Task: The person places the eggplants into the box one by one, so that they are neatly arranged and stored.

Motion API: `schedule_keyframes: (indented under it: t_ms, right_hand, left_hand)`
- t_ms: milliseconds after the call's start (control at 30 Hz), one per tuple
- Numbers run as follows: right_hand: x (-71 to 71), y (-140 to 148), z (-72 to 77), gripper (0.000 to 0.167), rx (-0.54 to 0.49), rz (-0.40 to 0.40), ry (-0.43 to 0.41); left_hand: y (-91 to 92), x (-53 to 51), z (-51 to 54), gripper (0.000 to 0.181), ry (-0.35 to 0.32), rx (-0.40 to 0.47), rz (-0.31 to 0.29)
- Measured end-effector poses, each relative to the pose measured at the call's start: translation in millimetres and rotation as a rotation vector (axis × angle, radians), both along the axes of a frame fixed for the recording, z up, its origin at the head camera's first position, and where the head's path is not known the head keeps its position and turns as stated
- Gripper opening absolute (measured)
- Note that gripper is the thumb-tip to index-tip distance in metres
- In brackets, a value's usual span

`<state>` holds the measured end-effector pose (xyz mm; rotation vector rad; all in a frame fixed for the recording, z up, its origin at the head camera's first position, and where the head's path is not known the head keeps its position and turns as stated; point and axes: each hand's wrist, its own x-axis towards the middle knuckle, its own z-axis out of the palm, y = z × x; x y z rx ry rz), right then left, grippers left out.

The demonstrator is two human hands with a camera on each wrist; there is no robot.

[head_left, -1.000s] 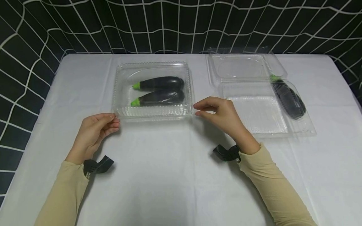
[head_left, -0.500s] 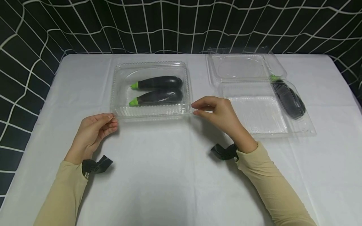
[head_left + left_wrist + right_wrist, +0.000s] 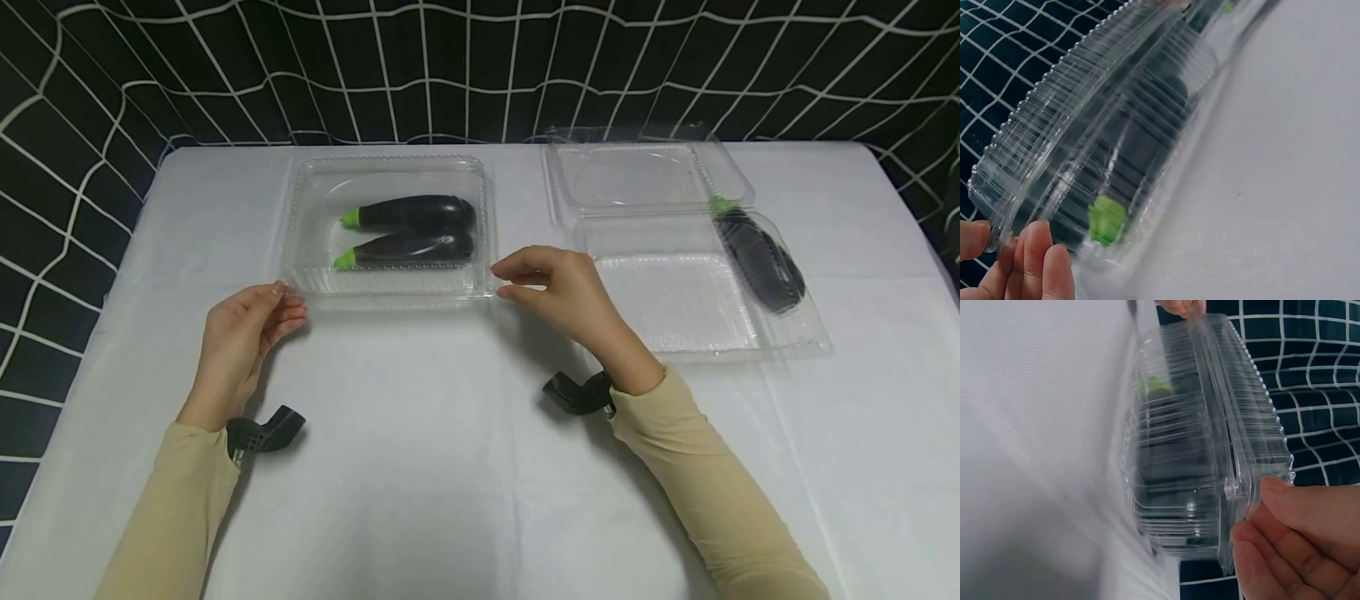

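A lidded clear plastic box (image 3: 315, 192) at the back left of the table holds two dark toy eggplants (image 3: 417, 213) with green tips pointing left. The left hand (image 3: 240, 346) pinches the box's front left corner between thumb and fingers. At the front right corner, the right hand (image 3: 564, 300) pinches the rim. Both wrist views show the box side-on, its lid and base edges together between the fingertips; the left hand's fingers (image 3: 1038, 262) lie at one corner, the right hand's thumb (image 3: 1310, 506) at the other.
To the right lies a second clear box (image 3: 667, 350), its lid (image 3: 637, 179) folded back. An eggplant (image 3: 761, 258) lies at its right side; whether inside or under the plastic, I cannot tell. White netting (image 3: 480, 83) on black hangs behind the white-covered table (image 3: 420, 467).
The box with two eggplants has shifted left and slightly toward the back, with both hands moving along at its corners. The second box looks unmoved.
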<state>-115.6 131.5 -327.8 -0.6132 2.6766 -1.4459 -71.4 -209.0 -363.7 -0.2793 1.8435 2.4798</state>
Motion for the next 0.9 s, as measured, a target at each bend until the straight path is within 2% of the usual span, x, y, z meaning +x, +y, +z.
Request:
schedule_keyframes:
  t_ms: [100,333,433,633,900]
  right_hand:
    - [-2.5,-3.7,0.0,0.019,-0.012,-0.011,-0.017]
    - [-6.9,-13.8,0.9,0.022,-0.025,-0.042,-0.067]
    - [-8.1,-17.0,2.0,0.024,-0.031,-0.041,-0.086]
    - [-7.4,-17.4,4.5,0.027,-0.039,-0.040,-0.124]
    - [0.2,0.5,14.7,0.029,-0.057,-0.044,-0.095]
  left_hand:
    - [-1.3,-2.7,-0.1,0.014,0.000,-0.021,0.016]
    - [-6.8,-5.8,-0.8,0.011,0.015,0.007,0.047]
    - [-8.2,-7.3,-0.8,0.012,0.021,-0.010,0.061]
    - [-5.5,-8.0,-0.2,0.012,0.002,-0.132,0.126]
    - [5.0,-1.9,6.0,0.011,-0.015,-0.245,0.213]
